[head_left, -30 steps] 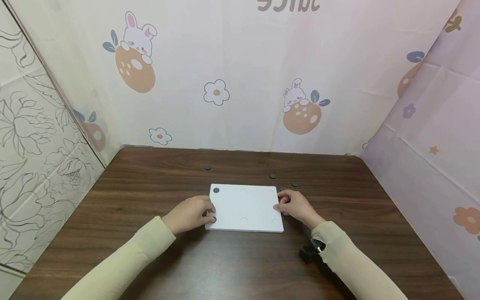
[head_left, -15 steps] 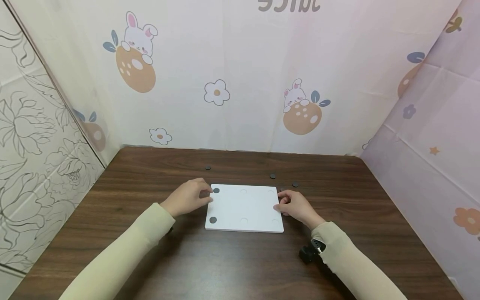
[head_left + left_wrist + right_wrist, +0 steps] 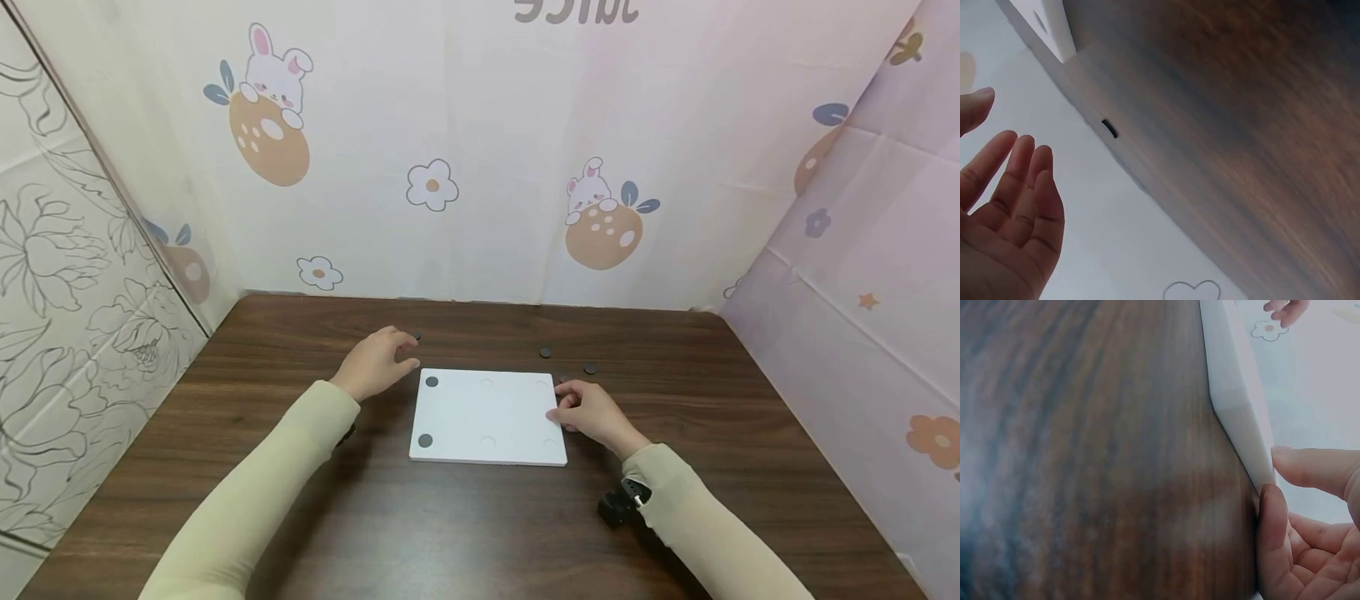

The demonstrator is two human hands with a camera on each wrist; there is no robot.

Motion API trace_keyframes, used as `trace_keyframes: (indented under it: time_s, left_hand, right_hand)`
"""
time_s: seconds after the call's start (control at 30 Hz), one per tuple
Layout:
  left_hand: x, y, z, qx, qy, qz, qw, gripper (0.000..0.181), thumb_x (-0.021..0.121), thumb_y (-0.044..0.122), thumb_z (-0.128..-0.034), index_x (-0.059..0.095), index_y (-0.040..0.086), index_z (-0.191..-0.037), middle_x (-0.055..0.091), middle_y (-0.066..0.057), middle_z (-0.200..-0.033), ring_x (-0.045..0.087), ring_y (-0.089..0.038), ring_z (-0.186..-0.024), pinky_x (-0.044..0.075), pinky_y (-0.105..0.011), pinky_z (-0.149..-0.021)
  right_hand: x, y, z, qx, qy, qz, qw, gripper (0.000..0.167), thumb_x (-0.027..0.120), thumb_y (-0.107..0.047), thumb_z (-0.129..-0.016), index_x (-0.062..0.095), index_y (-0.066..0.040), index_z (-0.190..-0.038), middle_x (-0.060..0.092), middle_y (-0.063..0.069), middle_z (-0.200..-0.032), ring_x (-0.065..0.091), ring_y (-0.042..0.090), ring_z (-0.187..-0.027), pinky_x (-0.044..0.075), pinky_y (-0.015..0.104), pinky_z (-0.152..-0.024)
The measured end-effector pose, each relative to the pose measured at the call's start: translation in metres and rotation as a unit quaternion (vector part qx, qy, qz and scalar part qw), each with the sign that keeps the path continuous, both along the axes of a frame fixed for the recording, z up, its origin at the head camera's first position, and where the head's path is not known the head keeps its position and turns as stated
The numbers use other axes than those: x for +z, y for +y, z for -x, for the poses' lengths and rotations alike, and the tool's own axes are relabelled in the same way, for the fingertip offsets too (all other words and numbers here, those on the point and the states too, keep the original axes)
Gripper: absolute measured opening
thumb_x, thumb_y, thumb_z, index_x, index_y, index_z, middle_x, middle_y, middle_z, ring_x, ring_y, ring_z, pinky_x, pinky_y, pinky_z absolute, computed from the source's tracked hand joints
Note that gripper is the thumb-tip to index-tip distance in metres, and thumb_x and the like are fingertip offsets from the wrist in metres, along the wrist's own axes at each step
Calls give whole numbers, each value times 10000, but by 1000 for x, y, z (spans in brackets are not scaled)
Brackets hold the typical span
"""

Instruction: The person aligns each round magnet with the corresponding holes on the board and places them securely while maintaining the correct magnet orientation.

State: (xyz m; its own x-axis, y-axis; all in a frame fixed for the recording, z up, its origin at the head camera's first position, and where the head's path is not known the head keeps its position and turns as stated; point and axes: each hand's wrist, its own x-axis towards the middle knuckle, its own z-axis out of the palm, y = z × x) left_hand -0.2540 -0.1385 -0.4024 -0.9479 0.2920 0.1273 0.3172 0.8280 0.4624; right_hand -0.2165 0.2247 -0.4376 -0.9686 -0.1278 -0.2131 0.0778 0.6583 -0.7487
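Note:
A white rectangular board (image 3: pixel 487 412) lies flat on the table. Two dark round discs, one at its far left corner (image 3: pixel 431 382) and one at its near left corner (image 3: pixel 425 441), fill recesses; shallow round outlines mark other spots. My right hand (image 3: pixel 596 415) grips the board's right edge, thumb on top and curled fingers against the side. Past the far left corner, my left hand (image 3: pixel 377 363) hovers with parted, loosely bent fingers, holding nothing. Close to its fingertips is a loose dark disc (image 3: pixel 417 337), partly covered in the head view; the left wrist view shows this small disc (image 3: pixel 1110 129) apart from the hand.
Behind the board's right side lie two more dark discs, one farther back (image 3: pixel 545 353) and one to the right (image 3: pixel 590 368). A further disc (image 3: pixel 564 379) is partly hidden by my right hand. The brown wooden table (image 3: pixel 465 533) ends at a patterned curtain (image 3: pixel 495 233).
My left hand has let go of the disc at the near left corner and moved away from me, past the board, toward the loose disc. My right hand has stayed at the right edge.

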Motion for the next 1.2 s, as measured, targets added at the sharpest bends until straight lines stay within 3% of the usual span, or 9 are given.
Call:
trace_keyframes:
  time_s: [0.33,0.57,0.7,0.9,1.2]
  left_hand:
    - [-4,4,26,269,-15,29,9996,421,668,283,-930,617,49,-1277,616,-139,-1228,626,-294,-1092,516,-453,-920]
    - [-8,3,41,472,-125,-2,9988,454,648,298,-940,578,69,-1327,568,-150,-1306,624,-295,-1020,515,-458,-900]
    - [-11,3,50,566,-237,-5,9981,501,643,317,-941,546,69,-1366,534,-162,-1357,612,-322,-1087,499,-478,-947]
    - [-16,4,60,698,-344,92,9969,537,632,318,-945,513,52,-1395,488,-192,-1418,532,-381,-1247,454,-517,-1022]
    - [-20,6,69,831,-597,446,9937,553,600,325,-965,484,29,-1418,454,-213,-1448,501,-397,-1287,441,-513,-1046]
  right_hand:
    - [0,1,-2,-35,-23,46,10000,518,755,-170,-856,552,24,-1290,592,46,-821,565,143,-716,544,269,-682]
    - [-1,0,-1,-16,41,7,10000,508,758,-168,-851,559,22,-1278,587,43,-810,559,142,-708,530,263,-670]
    - [-2,0,-1,-10,63,-14,10000,501,759,-167,-850,565,21,-1273,591,41,-810,561,139,-705,528,261,-666]
    - [0,0,-1,-33,71,16,10000,500,761,-165,-848,567,23,-1269,590,42,-803,557,142,-695,520,263,-657]
    - [3,-2,-4,-14,67,12,10000,500,757,-161,-853,564,26,-1274,589,46,-802,560,146,-695,520,265,-659]
